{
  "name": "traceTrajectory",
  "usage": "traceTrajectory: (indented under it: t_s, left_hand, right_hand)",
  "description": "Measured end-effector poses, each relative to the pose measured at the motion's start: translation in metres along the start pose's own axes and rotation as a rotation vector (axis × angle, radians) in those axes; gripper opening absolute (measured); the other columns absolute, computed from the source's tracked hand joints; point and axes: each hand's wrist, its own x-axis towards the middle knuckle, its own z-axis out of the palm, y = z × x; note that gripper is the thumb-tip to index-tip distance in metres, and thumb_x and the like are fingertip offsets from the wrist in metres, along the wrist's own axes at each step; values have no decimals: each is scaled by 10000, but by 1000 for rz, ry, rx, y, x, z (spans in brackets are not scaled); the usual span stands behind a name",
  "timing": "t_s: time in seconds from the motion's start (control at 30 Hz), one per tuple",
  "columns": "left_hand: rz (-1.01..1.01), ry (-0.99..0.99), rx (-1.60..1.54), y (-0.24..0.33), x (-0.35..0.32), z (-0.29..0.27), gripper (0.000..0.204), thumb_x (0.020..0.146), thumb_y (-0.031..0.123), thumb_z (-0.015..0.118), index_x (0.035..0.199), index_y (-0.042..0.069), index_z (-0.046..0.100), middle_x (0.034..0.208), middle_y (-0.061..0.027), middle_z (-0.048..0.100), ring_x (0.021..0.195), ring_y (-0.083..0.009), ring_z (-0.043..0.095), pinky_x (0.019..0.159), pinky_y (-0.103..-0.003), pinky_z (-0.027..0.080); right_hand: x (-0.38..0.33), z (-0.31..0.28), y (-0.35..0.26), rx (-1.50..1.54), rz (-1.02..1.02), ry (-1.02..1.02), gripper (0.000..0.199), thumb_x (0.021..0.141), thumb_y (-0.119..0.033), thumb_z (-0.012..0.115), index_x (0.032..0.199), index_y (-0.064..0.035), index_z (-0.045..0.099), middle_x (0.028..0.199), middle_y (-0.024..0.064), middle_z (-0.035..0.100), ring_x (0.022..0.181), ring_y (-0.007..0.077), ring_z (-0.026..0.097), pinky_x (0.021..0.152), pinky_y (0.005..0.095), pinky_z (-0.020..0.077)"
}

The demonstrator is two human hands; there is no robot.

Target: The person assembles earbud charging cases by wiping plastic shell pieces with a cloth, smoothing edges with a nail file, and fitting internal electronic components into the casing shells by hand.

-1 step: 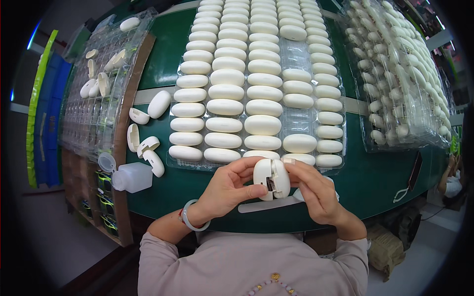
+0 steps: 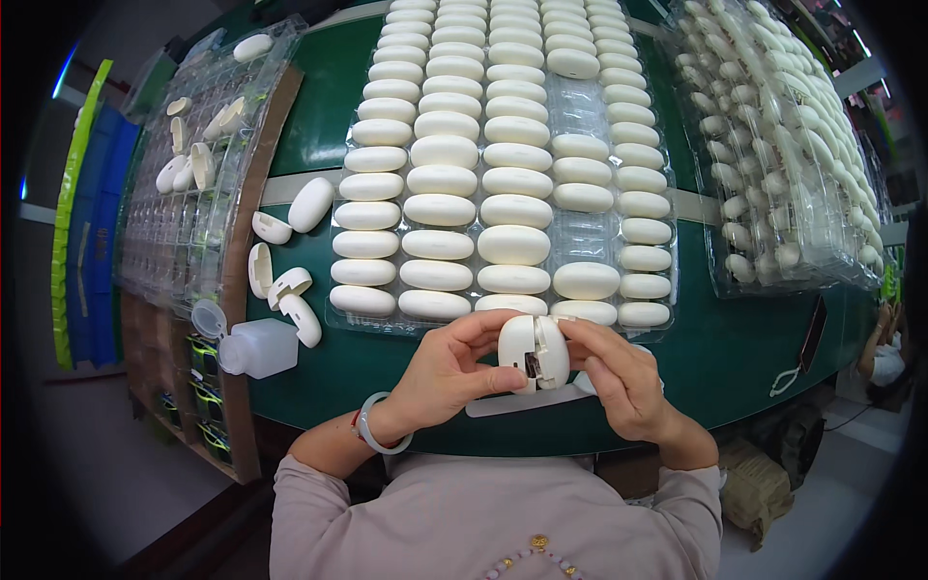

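Note:
Close to the table's near edge, my left hand [image 2: 454, 365] and my right hand [image 2: 619, 372] grip a rounded white plastic case [image 2: 535, 353] between them. Two shell halves make up this case, with a narrow gap along the seam. A notch low on its side shows something dark inside, too small to make out. My left thumb presses by the notch, while my right fingers hold the right half. Under the case lies a flat pale strip [image 2: 517, 402], partly hidden by my right hand. Just beyond my fingers, rows of white oval cases [image 2: 440, 244] fill a clear plastic tray [image 2: 583, 235].
Loose white shells [image 2: 290, 287] lie left of the tray, by a translucent bottle [image 2: 261, 348] with its cap open. Farther left, a clear compartment tray [image 2: 159, 232] rests on a cardboard box [image 2: 179, 377]. Stacked trays of white cases [image 2: 764, 155] rise at right. Another person [image 2: 882, 358] is at far right.
The white case has shifted slightly to the right and turned a little in my fingers. Both hands keep their hold.

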Motion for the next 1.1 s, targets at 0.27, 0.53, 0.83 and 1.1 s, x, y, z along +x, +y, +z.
traceTrajectory:
  t_s: [0.27, 0.53, 0.83, 1.1]
  left_hand:
    - [28, -26, 305, 4, -3, 10, 549, 766, 31, 672, 1256, -4, 427, 1173, -100, 512, 1067, -158, 512, 820, -265, 509]
    - [86, -7, 282, -3, 0, 9, 498, 786, 6, 639, 1240, -24, 437, 1126, -116, 539, 1052, -173, 527, 842, -286, 502]
    - [126, 38, 361, -3, -3, 11, 480, 783, 4, 642, 1224, -21, 454, 1127, -115, 543, 1052, -176, 534, 842, -294, 504]
    - [132, 80, 311, -6, -1, 12, 525, 770, 31, 664, 1245, -1, 441, 1095, -107, 551, 994, -157, 548, 790, -273, 517]
  right_hand:
    - [-4, -7, -4, 608, 501, 40, 404, 821, -9, 597, 1201, 42, 465, 1065, 139, 599, 948, 184, 599, 813, 288, 505]
    - [-3, -10, -2, 723, 579, 64, 355, 806, -17, 622, 1143, 40, 522, 1055, 122, 596, 909, 160, 606, 785, 261, 516]
    - [-6, -7, -2, 749, 586, 82, 356, 810, -14, 616, 1145, 48, 511, 1059, 112, 589, 927, 159, 596, 788, 260, 516]
    - [-3, -5, -4, 791, 632, 86, 349, 808, -14, 619, 1133, 52, 513, 1053, 118, 589, 924, 164, 596, 790, 272, 520]
